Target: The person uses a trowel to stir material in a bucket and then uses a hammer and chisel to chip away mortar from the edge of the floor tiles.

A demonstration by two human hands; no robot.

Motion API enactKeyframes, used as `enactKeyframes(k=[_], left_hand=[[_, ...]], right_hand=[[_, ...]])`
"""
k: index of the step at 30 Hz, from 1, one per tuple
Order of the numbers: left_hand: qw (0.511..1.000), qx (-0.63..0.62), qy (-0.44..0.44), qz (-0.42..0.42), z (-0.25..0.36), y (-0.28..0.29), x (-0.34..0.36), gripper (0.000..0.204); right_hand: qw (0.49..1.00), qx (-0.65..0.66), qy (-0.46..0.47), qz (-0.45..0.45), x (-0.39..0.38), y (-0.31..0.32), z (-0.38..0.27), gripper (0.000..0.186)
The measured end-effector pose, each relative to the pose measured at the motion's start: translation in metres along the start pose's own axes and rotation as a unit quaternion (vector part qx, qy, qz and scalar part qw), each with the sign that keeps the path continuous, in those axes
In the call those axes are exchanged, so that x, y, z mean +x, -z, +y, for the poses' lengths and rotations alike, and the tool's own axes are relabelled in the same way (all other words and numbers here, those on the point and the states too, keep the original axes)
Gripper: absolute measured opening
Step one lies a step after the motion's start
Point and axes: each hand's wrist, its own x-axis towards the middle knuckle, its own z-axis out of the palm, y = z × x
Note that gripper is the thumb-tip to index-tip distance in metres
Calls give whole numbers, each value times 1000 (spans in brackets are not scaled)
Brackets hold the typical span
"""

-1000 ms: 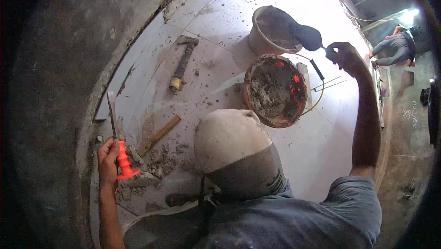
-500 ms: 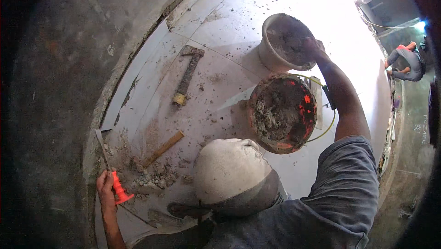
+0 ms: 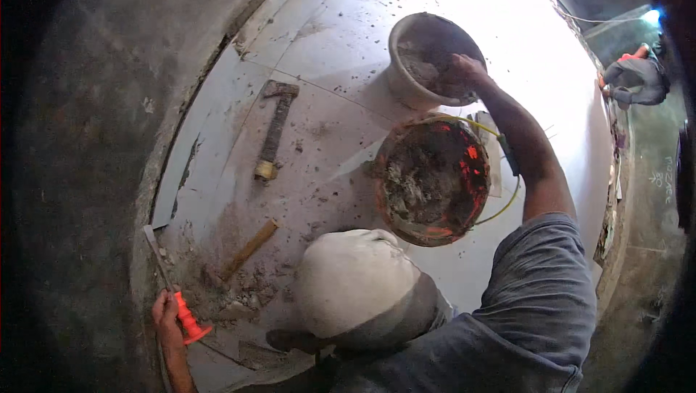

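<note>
My left hand (image 3: 167,317), at the lower left, is closed around a flat chisel (image 3: 161,261) beside its orange ribbed grip. The chisel's tip lies by the broken edge of the white tiles. My right arm stretches forward, with my right hand (image 3: 467,72) inside a grey bucket (image 3: 400,77). Its fingers look curled over the grey, dusty material; whatever they hold is hidden. Nearer stands a second bucket (image 3: 382,193), orange-red inside and caked with mortar, its yellow-green bail resting to the right. A hammer (image 3: 275,130) with a wrapped handle lies left of the buckets.
A wooden stick (image 3: 250,249) lies among rubble (image 3: 243,297) near my left hand. A pale, dusty cap-like dome (image 3: 359,277) fills the lower middle. White tiles (image 3: 312,154) carry loose crumbs and meet rough concrete (image 3: 87,161) leftward. Another person (image 3: 638,77) crouches at the far right.
The view has shifted, so the buckets and hammer appear farther left. My right hand has moved slightly deeper over the grey bucket's contents. My left hand keeps its hold on the chisel.
</note>
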Motion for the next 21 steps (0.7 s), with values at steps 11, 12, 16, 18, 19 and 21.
enactKeyframes(k=[11, 12, 16, 18, 19, 21], left_hand=[[993, 6, -100, -54, 61, -32, -21, 27], [992, -6, -113, -58, 63, -31, -19, 27], [977, -107, -155, -102, 71, -17, -8, 29], [960, -17, -278, -7, 94, 1, -13, 32], [949, -13, -313, 18, 100, 13, -9, 33], [946, -64, -313, -57, 145, 34, -9, 32]], right_hand=[[991, 31, -109, -74, -13, 65, -37, 26], [991, 33, -120, -53, -11, 59, -17, 26], [962, 217, 155, -55, -11, 74, 33, 29], [888, 428, 106, -132, -35, 102, 9, 30], [838, 516, 73, -161, -52, 121, 3, 31], [944, 305, 127, -25, -82, 140, -1, 31]])
